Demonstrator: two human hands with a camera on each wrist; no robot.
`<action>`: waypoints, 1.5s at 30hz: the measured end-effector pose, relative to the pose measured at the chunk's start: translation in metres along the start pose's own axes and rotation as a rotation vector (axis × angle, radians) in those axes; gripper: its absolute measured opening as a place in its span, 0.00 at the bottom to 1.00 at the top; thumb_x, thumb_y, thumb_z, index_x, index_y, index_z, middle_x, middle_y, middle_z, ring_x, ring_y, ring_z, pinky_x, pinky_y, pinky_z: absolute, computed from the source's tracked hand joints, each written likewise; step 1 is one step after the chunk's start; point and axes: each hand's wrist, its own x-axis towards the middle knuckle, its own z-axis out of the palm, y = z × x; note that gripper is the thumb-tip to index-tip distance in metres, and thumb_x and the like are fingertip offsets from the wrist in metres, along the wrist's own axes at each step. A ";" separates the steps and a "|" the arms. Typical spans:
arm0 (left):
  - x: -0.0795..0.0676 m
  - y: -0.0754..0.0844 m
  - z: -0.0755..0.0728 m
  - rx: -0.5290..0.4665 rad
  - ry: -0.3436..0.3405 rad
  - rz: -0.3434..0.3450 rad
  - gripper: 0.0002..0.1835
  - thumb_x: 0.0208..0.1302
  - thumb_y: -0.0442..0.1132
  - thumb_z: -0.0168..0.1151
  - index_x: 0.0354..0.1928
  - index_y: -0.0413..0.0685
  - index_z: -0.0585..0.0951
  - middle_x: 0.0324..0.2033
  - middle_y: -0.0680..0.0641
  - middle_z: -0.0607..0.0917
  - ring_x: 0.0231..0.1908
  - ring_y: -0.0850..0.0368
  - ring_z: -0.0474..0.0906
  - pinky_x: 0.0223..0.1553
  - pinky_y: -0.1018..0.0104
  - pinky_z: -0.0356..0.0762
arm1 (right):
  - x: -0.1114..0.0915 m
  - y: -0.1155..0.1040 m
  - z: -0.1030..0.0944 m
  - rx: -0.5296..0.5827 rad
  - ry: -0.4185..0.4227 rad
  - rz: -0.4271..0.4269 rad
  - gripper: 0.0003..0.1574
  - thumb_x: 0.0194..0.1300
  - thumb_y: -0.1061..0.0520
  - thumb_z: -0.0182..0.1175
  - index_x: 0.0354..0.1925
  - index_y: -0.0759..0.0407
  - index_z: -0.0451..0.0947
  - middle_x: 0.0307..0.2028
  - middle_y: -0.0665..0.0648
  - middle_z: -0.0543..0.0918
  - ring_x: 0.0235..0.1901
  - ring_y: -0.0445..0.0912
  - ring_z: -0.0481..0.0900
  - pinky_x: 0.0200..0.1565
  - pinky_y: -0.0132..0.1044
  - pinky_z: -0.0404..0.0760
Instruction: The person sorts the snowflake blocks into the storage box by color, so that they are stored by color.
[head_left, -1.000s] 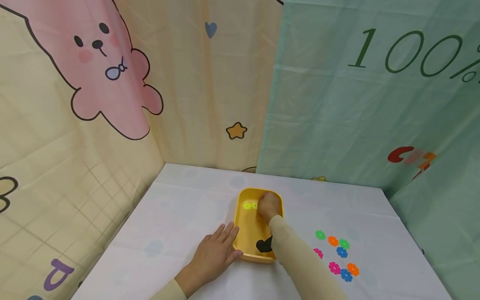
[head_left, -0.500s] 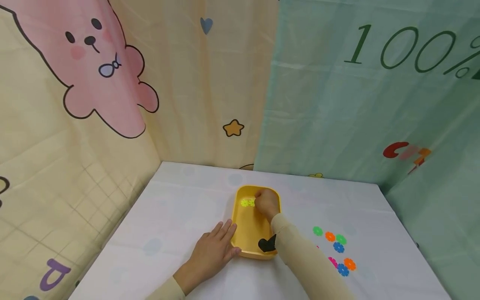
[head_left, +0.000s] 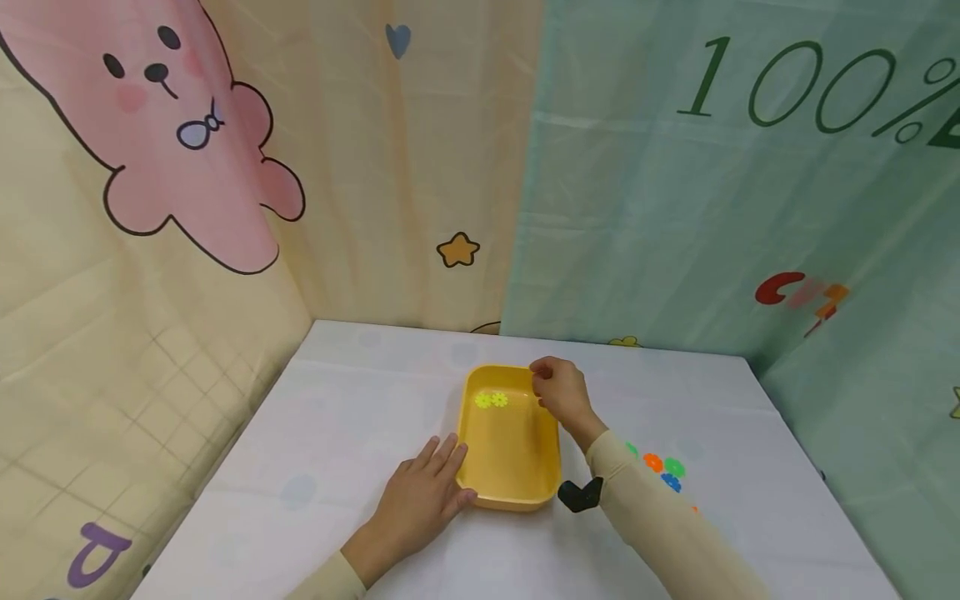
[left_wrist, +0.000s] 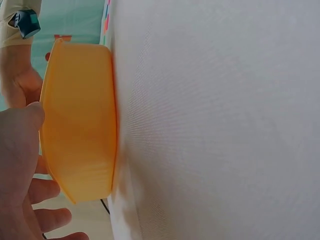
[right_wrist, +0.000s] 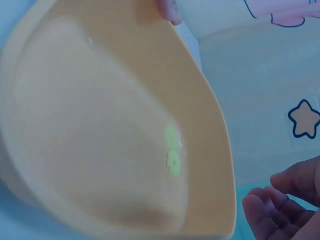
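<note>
A yellow plastic tray point(head_left: 510, 471) lies on the white table. Two small yellow flower-shaped discs point(head_left: 499, 400) sit side by side on its floor, near the far left corner. My left hand point(head_left: 422, 500) rests along the tray's near left side, fingers stretched out; in the left wrist view its thumb touches the rim. Over the far right corner is my right hand point(head_left: 562, 393). In the right wrist view that hand point(right_wrist: 287, 205) has loosely bent fingers, the thumb apart from them and nothing between.
To the right of the tray lie several flower-shaped discs, among them an orange one point(head_left: 653, 462), a green one point(head_left: 674, 467) and a blue one point(head_left: 671, 482); the right sleeve point(head_left: 660, 517) hides others. Printed curtains point(head_left: 360, 167) stand behind the table.
My right hand has risen from inside the tray and moved right to its far corner, leaving both yellow discs in view. The left hand stays at the tray while the head view shifts slightly.
</note>
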 end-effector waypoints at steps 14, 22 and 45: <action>0.001 0.000 -0.002 -0.018 -0.020 -0.026 0.37 0.76 0.67 0.44 0.73 0.49 0.72 0.74 0.43 0.69 0.72 0.39 0.66 0.58 0.42 0.77 | -0.022 0.047 -0.078 -0.110 0.040 0.003 0.22 0.72 0.62 0.56 0.61 0.64 0.76 0.46 0.64 0.83 0.40 0.54 0.84 0.41 0.41 0.87; 0.000 0.000 0.002 -0.030 -0.028 -0.038 0.37 0.76 0.67 0.43 0.73 0.50 0.71 0.74 0.44 0.68 0.72 0.39 0.66 0.58 0.42 0.77 | -0.033 0.074 -0.106 -0.133 0.064 0.026 0.22 0.74 0.60 0.55 0.63 0.67 0.74 0.48 0.67 0.83 0.45 0.61 0.83 0.44 0.43 0.88; 0.001 0.001 0.001 -0.058 -0.051 -0.049 0.38 0.75 0.67 0.45 0.75 0.48 0.69 0.75 0.44 0.67 0.73 0.39 0.64 0.59 0.41 0.76 | -0.059 0.133 -0.147 -0.347 0.077 0.173 0.24 0.75 0.55 0.56 0.59 0.73 0.75 0.56 0.75 0.78 0.52 0.66 0.77 0.58 0.61 0.78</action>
